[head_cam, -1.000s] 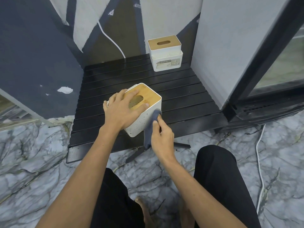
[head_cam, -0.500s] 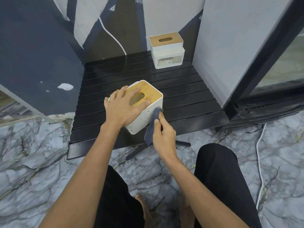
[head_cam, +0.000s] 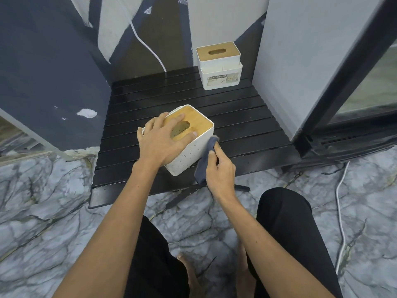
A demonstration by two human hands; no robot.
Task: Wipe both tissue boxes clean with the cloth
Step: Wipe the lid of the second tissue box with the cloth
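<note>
A white speckled tissue box (head_cam: 193,154) with a bamboo lid stands near the front of the low black slatted table (head_cam: 242,123). My left hand (head_cam: 163,138) lies flat on its lid, fingers spread over the slot, holding it down. My right hand (head_cam: 219,171) grips a dark blue-grey cloth (head_cam: 205,161) and presses it against the box's right side wall. A second white tissue box (head_cam: 219,69) with a bamboo lid and a label stands at the table's back right, against the wall.
A grey cabinet side (head_cam: 300,61) with a black frame borders the table on the right. A dark blue panel (head_cam: 49,78) stands on the left. A white cable (head_cam: 340,211) runs over the marble floor at right. My knees and bare feet are below.
The cloth in my right hand has shifted slightly along the box's right side. My left hand stays on the lid. The view has tilted a little.
</note>
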